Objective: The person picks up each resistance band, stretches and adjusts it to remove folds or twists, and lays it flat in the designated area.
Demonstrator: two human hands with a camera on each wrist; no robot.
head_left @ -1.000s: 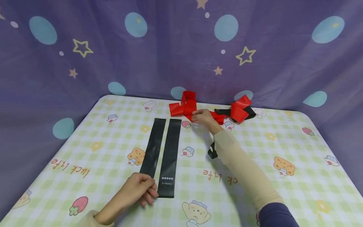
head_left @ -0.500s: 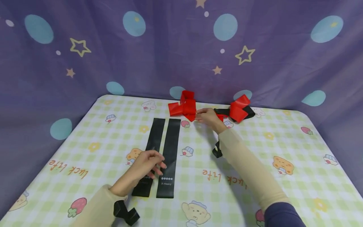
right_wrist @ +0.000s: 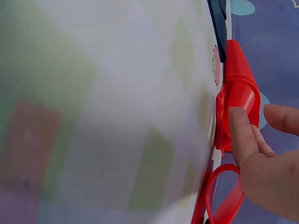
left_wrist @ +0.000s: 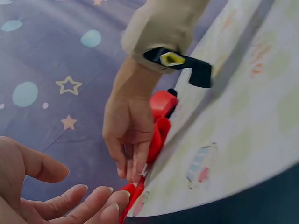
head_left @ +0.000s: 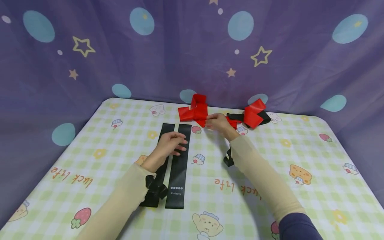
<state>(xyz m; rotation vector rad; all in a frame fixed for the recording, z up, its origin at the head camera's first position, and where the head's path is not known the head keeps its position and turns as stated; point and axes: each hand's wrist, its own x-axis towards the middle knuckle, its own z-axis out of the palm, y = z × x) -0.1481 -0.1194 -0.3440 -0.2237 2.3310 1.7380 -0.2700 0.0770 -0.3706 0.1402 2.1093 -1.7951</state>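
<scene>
The left hand has travelled the most: a second ago it was down by the near end of the left strip, and it now hangs over the upper half of both strips, its fingertips above the right strip. The right hand sits a little to the right of where it was then, beside the red band at the far edge of the tabletop.

The left fingers are spread, thumb apart, with nothing between them. The right fingers are stretched out and overlap the band in the right wrist view; the thumb stands off, so they do not look to be pinching it. Whether the tips touch it I cannot tell.

The two black strips lie flat and side by side, as they did a second ago. The band keeps its loose, folded heap just beyond their far ends. More red shows behind the right hand; I cannot tell if it joins the band. Farther right, a red loop lies with a black band.

For the work, I judge the shift brings both hands nearer the red band, while the strips appear settled.
</scene>
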